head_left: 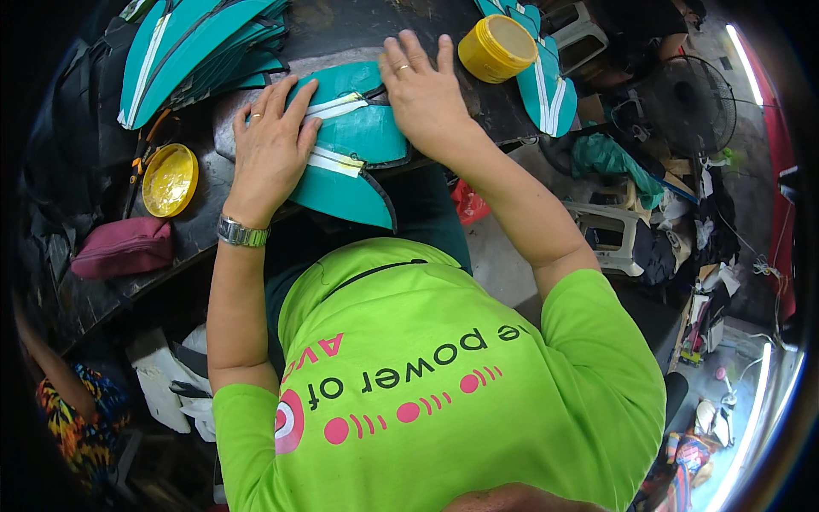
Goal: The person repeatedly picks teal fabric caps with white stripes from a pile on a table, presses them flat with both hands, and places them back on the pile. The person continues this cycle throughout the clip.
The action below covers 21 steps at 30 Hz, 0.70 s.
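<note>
While the left hand [275,128] is resting with its fingers spread over the left edge of the teal panels [363,136], the right hand [426,98] is lying, fingers also wide, at their far right corner. Both palms are hiding what lies beneath, so whether either is pressing, one cannot tell. The panels are overlapping on the table [205,222], the nearest jutting past its near edge. The frame's far edge is cutting off a teal pile [183,60] at left; at right, a yellow tub [497,49] is partly covering more pieces [546,94].
</note>
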Motion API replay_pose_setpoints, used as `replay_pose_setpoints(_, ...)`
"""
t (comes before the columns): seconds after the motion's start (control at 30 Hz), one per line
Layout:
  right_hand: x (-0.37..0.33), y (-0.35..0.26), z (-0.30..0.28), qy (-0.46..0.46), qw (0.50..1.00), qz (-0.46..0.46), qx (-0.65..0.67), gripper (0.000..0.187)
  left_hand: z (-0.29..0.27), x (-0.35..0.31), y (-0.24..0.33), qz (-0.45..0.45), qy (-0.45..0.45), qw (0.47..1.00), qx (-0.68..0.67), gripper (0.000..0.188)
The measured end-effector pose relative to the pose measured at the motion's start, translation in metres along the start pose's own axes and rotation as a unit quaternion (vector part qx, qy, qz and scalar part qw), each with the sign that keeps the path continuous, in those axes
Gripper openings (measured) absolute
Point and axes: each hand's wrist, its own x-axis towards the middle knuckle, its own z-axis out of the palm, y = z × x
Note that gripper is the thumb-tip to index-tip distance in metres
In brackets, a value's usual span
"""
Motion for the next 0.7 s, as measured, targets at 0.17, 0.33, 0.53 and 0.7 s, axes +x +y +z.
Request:
replay_pose_setpoints(0.17, 0.005, -0.002, -0.005, -0.003, 0.995, -0.055, 0.087, 0.054, -0.006, 0.008, -0.004, -0.011, -0.008, 0.999, -0.051, 0.05)
replay_pose_setpoints(0.33, -0.014, 0.05, -0.016, 0.073, 0.918, -0.063, 0.384, 0.038, -0.021, 0.015, -0.005, -0.069, -0.008, 0.987, -0.147, 0.054)
replay_pose_setpoints(0.53, -0.039, 0.166, -0.009, 0.104, 0.913, 0.187, 0.348, 0.047, -0.029, 0.02, 0.001, -0.068, 0.124, 0.973, -0.18, 0.05)
replay_pose_setpoints(0.7, -0.039, 0.176, 0.031, 0.001, 0.973, 0.225, 0.057, 0.066, -0.014, 0.042, -0.018, -0.091, 0.151, 0.98, -0.093, 0.038)
